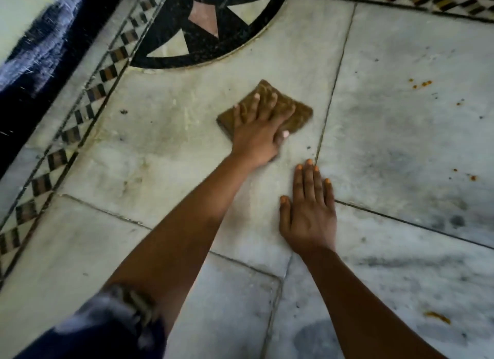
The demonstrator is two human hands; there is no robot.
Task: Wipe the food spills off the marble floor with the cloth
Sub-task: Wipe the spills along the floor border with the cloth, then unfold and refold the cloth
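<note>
A folded brown cloth [299, 115] lies flat on the white marble floor [401, 134]. My left hand [259, 128] presses on it with straight, spread fingers. Closer to me, my right hand [307, 211] rests flat on the floor, fingers straight, holding nothing. Orange food spills [422, 83] dot the slab to the right. More orange specks [471, 177] sit at the far right, and an orange smear [437, 316] lies at the lower right. A small dark crumb [123, 111] lies left of the cloth.
A black inlaid half circle with pale and pink triangles [203, 27] lies beyond the cloth. A checkered border strip [80, 112] runs along the left, with a dark wall base [32, 64] behind it. Another checkered border [427, 0] crosses the top right.
</note>
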